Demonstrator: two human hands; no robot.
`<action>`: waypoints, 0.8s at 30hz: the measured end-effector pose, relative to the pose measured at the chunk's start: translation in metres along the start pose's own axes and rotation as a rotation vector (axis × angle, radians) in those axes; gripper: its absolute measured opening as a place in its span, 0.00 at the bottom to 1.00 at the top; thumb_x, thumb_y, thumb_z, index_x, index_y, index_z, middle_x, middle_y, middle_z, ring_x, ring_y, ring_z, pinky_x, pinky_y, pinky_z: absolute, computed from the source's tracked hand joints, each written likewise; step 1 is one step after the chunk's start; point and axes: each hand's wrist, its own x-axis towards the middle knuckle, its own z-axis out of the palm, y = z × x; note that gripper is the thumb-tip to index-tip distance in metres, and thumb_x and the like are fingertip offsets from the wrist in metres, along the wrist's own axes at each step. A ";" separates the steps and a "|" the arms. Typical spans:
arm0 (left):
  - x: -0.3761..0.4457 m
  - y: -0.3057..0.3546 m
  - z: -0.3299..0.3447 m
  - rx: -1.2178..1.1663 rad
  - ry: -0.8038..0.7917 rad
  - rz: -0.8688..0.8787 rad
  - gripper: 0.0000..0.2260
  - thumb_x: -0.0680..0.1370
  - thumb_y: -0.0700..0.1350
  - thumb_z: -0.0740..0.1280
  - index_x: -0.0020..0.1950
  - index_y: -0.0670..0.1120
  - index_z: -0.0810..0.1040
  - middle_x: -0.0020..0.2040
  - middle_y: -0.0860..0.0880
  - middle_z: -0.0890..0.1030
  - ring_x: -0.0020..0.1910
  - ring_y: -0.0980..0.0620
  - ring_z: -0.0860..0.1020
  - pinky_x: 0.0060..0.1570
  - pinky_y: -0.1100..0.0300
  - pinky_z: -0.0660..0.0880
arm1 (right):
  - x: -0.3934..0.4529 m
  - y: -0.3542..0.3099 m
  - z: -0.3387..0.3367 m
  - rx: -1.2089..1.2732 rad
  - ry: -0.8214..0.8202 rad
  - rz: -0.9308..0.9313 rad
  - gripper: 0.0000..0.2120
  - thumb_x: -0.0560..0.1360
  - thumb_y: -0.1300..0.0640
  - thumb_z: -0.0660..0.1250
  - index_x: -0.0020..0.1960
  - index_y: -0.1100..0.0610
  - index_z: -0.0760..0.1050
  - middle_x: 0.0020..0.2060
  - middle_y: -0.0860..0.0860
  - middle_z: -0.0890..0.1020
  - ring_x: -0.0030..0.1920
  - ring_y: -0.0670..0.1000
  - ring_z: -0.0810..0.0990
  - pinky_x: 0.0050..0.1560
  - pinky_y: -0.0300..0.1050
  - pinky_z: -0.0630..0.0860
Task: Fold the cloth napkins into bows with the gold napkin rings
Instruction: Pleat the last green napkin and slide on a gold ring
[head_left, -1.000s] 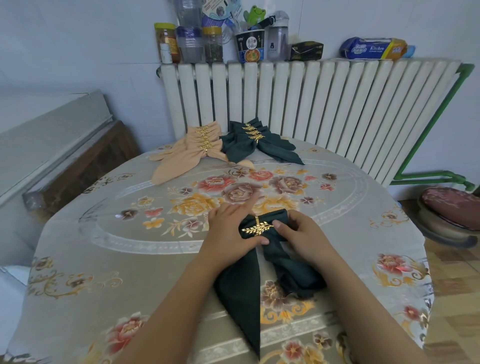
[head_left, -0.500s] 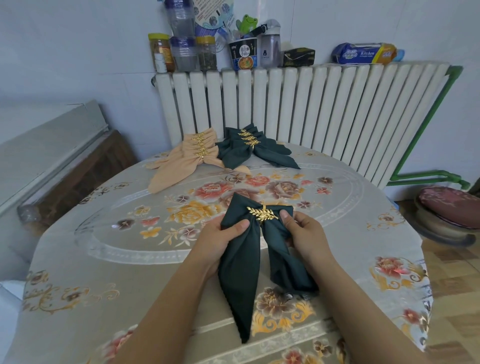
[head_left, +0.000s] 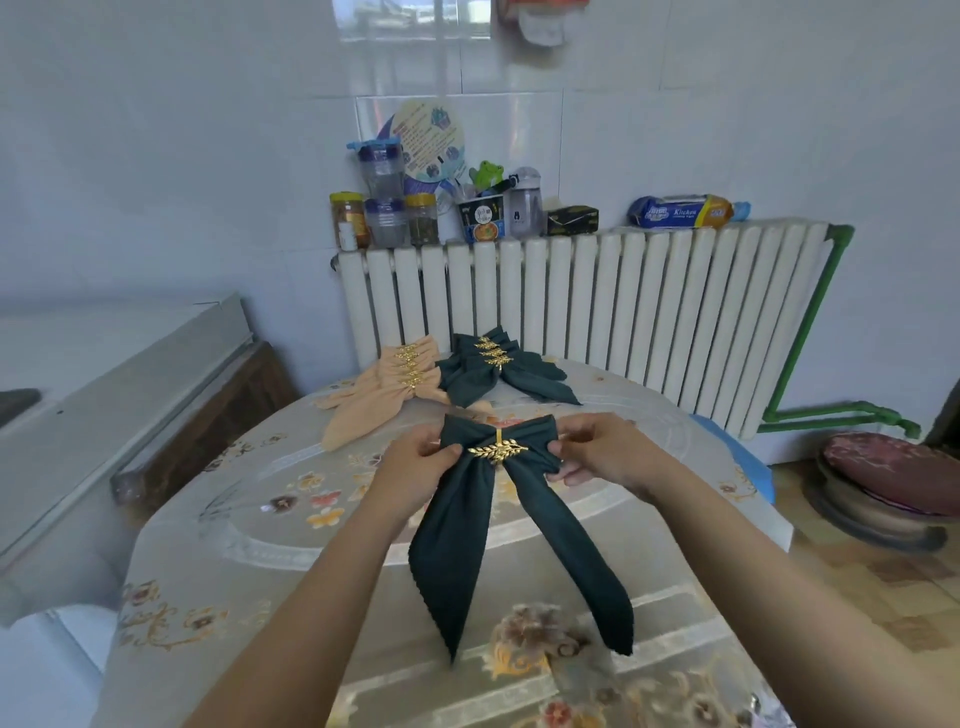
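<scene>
aloft, green napkin bow (head_left: 498, 499), both hands gripping

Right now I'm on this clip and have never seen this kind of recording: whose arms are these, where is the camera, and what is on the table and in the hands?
There is no machine here. One wide camera sits on a person's head and looks forward and down, so the two bare arms are that person's own. The left hand and the right hand each pinch one loop of a dark green napkin, cinched into a bow by a gold leaf ring, its two tails trailing toward the camera. Farther back on the flowered table lie a pile of beige bows and a pile of green bows. A white radiator stands behind.
</scene>
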 end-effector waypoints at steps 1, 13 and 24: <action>-0.001 0.010 -0.002 -0.007 0.019 0.005 0.05 0.78 0.45 0.66 0.52 0.51 0.76 0.50 0.48 0.81 0.49 0.49 0.80 0.52 0.51 0.77 | -0.003 -0.010 -0.005 -0.016 0.040 -0.006 0.06 0.78 0.62 0.64 0.52 0.53 0.75 0.43 0.51 0.81 0.35 0.45 0.81 0.36 0.32 0.78; 0.044 0.031 0.026 0.175 0.152 0.099 0.03 0.78 0.44 0.64 0.50 0.46 0.76 0.47 0.52 0.77 0.49 0.52 0.75 0.44 0.61 0.67 | 0.042 0.007 -0.016 0.063 0.426 -0.017 0.09 0.76 0.53 0.67 0.54 0.54 0.75 0.50 0.50 0.80 0.47 0.48 0.78 0.43 0.38 0.71; 0.240 -0.030 0.059 0.199 -0.013 0.019 0.16 0.74 0.45 0.72 0.60 0.49 0.73 0.55 0.54 0.75 0.54 0.56 0.73 0.50 0.64 0.69 | 0.237 0.065 -0.022 0.061 0.400 0.089 0.20 0.73 0.57 0.71 0.63 0.53 0.70 0.55 0.47 0.78 0.53 0.48 0.77 0.61 0.46 0.73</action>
